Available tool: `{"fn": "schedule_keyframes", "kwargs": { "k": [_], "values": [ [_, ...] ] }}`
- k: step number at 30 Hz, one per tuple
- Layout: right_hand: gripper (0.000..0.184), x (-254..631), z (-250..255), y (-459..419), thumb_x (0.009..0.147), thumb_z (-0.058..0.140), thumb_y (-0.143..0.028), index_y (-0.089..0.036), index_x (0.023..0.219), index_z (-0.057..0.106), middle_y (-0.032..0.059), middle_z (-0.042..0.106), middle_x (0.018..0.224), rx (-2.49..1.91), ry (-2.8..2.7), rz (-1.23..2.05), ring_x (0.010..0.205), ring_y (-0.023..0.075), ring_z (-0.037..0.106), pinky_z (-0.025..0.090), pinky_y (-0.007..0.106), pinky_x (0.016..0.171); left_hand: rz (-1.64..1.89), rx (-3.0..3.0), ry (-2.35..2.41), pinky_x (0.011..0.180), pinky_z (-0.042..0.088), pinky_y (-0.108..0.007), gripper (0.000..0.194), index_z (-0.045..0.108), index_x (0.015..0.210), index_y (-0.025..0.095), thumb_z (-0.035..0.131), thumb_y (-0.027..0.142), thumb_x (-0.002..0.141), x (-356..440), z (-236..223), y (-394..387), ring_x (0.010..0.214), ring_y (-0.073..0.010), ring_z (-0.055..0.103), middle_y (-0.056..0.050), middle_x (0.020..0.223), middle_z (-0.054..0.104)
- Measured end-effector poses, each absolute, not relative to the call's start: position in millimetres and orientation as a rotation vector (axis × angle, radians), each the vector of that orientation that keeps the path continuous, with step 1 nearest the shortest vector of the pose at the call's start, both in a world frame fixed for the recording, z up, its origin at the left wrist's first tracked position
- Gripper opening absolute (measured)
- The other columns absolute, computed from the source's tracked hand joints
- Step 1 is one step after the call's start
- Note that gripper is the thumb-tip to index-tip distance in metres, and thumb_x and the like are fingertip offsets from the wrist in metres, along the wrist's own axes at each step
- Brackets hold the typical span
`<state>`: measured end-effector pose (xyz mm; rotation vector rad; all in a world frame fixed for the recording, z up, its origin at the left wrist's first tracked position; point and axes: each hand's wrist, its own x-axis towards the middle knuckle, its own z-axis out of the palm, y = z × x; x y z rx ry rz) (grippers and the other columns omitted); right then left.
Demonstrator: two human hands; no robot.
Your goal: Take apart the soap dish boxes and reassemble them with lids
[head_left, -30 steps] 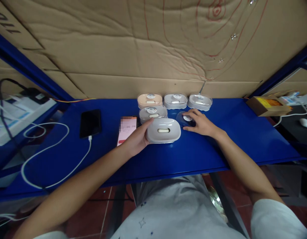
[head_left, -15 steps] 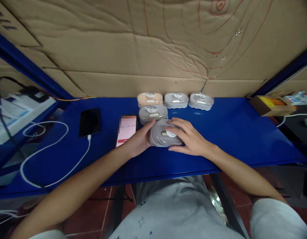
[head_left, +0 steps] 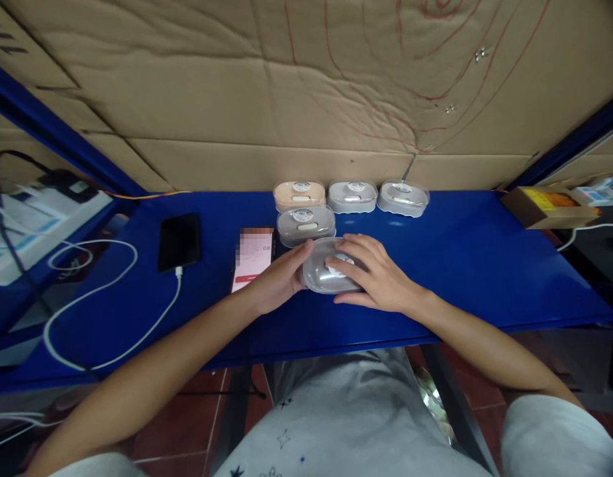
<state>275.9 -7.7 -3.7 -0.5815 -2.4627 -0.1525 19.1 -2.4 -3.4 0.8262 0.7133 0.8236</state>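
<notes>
Just above the front half of the blue table, my left hand [head_left: 281, 281] is closed round the left side of a grey oval soap box [head_left: 312, 283]. A clear lid [head_left: 321, 258] with a round white sticker lies over the box. My right hand [head_left: 380, 275] grips this lid from the right, fingers across its top and thumb at the near edge. Right behind stands another grey lidded soap box [head_left: 306, 227]. Farther back are a peach soap box [head_left: 299, 197] and two more grey ones, one in the middle [head_left: 352, 199] and one at right [head_left: 402, 200].
A lit phone [head_left: 254, 258] lies left of my hands. Farther left, a black phone [head_left: 179, 242] has a white cable [head_left: 138, 358] plugged in. A cardboard panel [head_left: 212, 99] backs the table [head_left: 475, 265]; an open carton [head_left: 545, 207] stands at the right end.
My right hand has brought the clear lid from the table at right onto the grey soap box and pressed it down flat. My left hand has kept its hold on the box.
</notes>
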Motion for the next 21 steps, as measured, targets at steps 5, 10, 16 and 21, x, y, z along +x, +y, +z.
{"fn": "schedule_keyframes", "kwargs": {
  "k": [5, 10, 16, 21],
  "values": [
    [0.076, 272.8, -6.8, -7.6, 0.105, 0.063, -0.065, -0.026, 0.167, 0.044, 0.0185, 0.058, 0.163, -0.651, -2.474, -0.017, 0.159, 0.0399, 0.047, 0.042, 0.066, 0.128, 0.816, 0.750, 0.783, 0.084, 0.064, -0.028, 0.051, 0.079, 0.129, 0.023, 0.077, 0.063, 0.099, 21.8, -2.5, -4.0, 0.113, -0.0255, 0.078, -0.009, 0.129, 0.082],
    [0.095, 275.3, -7.9, -3.4, 0.101, 0.070, -0.067, -0.028, 0.176, 0.028, 0.0188, 0.051, 0.170, -0.647, -2.486, 0.108, 0.164, 0.0406, 0.040, 0.033, 0.070, 0.133, 0.860, 0.596, 0.910, 0.075, 0.066, -0.026, 0.040, 0.075, 0.136, 0.021, 0.061, 0.049, 0.111, 28.4, 6.4, -4.3, 0.100, -0.0218, 0.081, -0.009, 0.126, 0.083],
    [0.090, 281.5, -3.6, 2.2, 0.103, 0.073, -0.048, -0.031, 0.177, 0.024, 0.0184, 0.050, 0.171, -0.553, -2.435, 0.178, 0.164, 0.0376, 0.043, 0.043, 0.064, 0.131, 0.944, 0.489, 0.907, 0.056, 0.066, -0.028, 0.047, 0.070, 0.143, 0.018, 0.052, 0.050, 0.113, 27.1, 16.9, 1.9, 0.074, -0.0215, 0.081, -0.009, 0.106, 0.086],
    [0.088, 284.5, -2.6, 3.6, 0.103, 0.075, -0.038, -0.029, 0.176, 0.028, 0.0176, 0.056, 0.166, -0.486, -2.377, 0.152, 0.159, 0.0355, 0.051, 0.049, 0.061, 0.128, 0.886, 0.448, 0.906, 0.049, 0.066, -0.031, 0.051, 0.066, 0.146, 0.014, 0.047, 0.049, 0.114, 24.6, 19.1, 4.6, 0.062, -0.0224, 0.078, -0.012, 0.099, 0.085]
  ]
}}
